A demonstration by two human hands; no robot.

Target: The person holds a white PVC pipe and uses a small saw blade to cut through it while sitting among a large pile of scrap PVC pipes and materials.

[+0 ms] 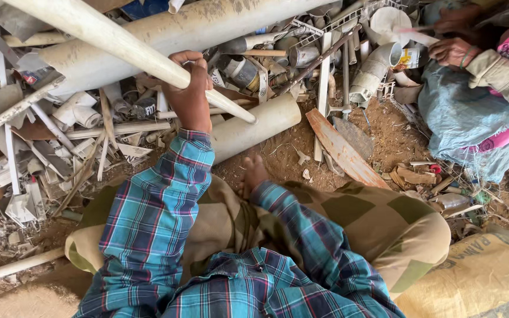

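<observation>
The left hand point(191, 79) is wrapped tight around a thin white pipe point(119, 41). The fingers curl over the top of it and the thumb is tucked under. The pipe is long and straight. It runs on a slant, from the 10 o'clock corner of the view down toward 4 o'clock, and its lower end point(248, 116) stops just past the hand. The upper end goes out of the picture. The pipe looks round, smooth and creamy white, with some brown dust on it. It is lifted above the heap, not lying flat in it.

The right hand point(253, 172) is low, near the middle of the view, just over the person's knees. The fingers point down at the dirt ground point(384, 135) and look loosely spread. It holds nothing that can be seen.

Under the thin pipe lies a fat dusty pipe point(195, 26), which points from 9 o'clock up to 1 o'clock. A short thick pipe piece point(254, 126) lies just beside the right hand, at 12 o'clock from it. All around at 9 o'clock is a heap of broken white plastic strips point(60, 141) and small pipe bits.

At 2 o'clock another person's hands point(452, 50) are busy over a blue-grey sack point(466, 118). A yellow sack point(478, 277) sits at 5 o'clock.
</observation>
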